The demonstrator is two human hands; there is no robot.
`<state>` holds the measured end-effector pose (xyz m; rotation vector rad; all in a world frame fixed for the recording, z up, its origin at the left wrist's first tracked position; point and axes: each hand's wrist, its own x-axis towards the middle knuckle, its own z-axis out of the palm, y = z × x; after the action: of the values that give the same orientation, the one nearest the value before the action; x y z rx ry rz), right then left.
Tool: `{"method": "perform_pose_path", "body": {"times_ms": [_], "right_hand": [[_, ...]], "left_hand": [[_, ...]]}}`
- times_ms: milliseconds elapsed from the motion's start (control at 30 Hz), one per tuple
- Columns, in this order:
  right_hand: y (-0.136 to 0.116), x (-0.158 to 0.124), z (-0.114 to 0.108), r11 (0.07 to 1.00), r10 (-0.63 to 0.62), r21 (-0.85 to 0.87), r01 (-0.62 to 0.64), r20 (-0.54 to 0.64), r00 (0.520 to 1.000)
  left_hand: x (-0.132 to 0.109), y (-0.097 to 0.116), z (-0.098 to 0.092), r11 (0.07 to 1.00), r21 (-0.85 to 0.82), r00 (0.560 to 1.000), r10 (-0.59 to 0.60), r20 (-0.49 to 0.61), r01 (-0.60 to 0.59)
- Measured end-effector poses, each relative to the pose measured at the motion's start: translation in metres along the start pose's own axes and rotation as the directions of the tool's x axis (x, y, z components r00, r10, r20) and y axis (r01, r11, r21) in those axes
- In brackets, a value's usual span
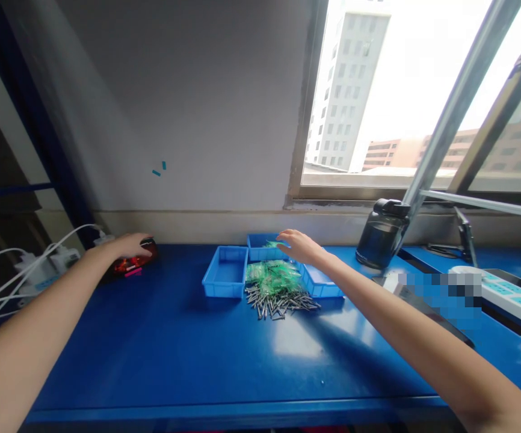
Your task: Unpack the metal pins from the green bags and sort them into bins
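Observation:
My left hand (130,246) is at the far left of the blue table, its fingers and thumb around a dark object with a red-orange pattern (135,262). The kind of object is unclear. My right hand (303,245) hovers over the bins with its fingers apart and nothing visible in them. Below it lies a heap of green plastic pieces (276,276), with a pile of metal screws (281,300) in front. Around the heap stand a left blue bin (225,290), a back blue bin (260,254) holding some green pieces, and a right blue bin (326,290), partly hidden by my right forearm.
White chargers with cables (39,270) crowd the left end. On the right are a black bottle (382,234), a dark flat device (432,313), partly pixelated, and a white power strip (513,297). A wall and a window (296,195) border the table (174,361) at the back.

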<state>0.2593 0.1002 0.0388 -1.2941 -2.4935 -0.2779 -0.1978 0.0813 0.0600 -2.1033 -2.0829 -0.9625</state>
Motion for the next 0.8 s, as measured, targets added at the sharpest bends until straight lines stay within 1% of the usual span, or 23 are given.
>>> {"method": "perform_pose_path", "body": {"times_ms": [100,233,333,433,533,700,800], "right_hand": [[-0.005,-0.017,-0.007,0.997,-0.053,0.055,0.057,-0.082,0.995],[-0.014,-0.044,-0.015,0.983,-0.125,0.114,0.142,-0.147,0.981],[-0.02,-0.061,-0.018,0.976,-0.124,0.158,0.151,-0.168,0.978],[-0.025,-0.07,-0.017,0.966,-0.102,0.218,0.139,-0.171,0.98],[-0.027,-0.075,-0.013,0.955,-0.094,0.264,0.134,-0.158,0.983],[-0.033,-0.079,-0.011,0.945,-0.114,0.29,0.154,-0.149,0.982],[-0.038,-0.08,-0.014,0.946,-0.111,0.293,0.14,-0.114,0.987]], "left_hand": [[0.0,-0.011,0.0,0.999,0.026,0.99,-0.034,0.137,0.03],[0.006,-0.017,-0.001,0.997,0.042,0.968,-0.067,0.241,0.058],[0.008,-0.02,-0.001,0.997,0.037,0.951,-0.077,0.301,0.069],[0.01,-0.021,-0.002,0.995,0.043,0.936,-0.104,0.337,0.095],[0.011,-0.021,-0.001,0.992,0.048,0.929,-0.126,0.349,0.116],[0.012,-0.021,-0.001,0.991,0.026,0.924,-0.132,0.359,0.132],[0.011,-0.022,-0.001,0.992,0.001,0.926,-0.118,0.358,0.126]]}}
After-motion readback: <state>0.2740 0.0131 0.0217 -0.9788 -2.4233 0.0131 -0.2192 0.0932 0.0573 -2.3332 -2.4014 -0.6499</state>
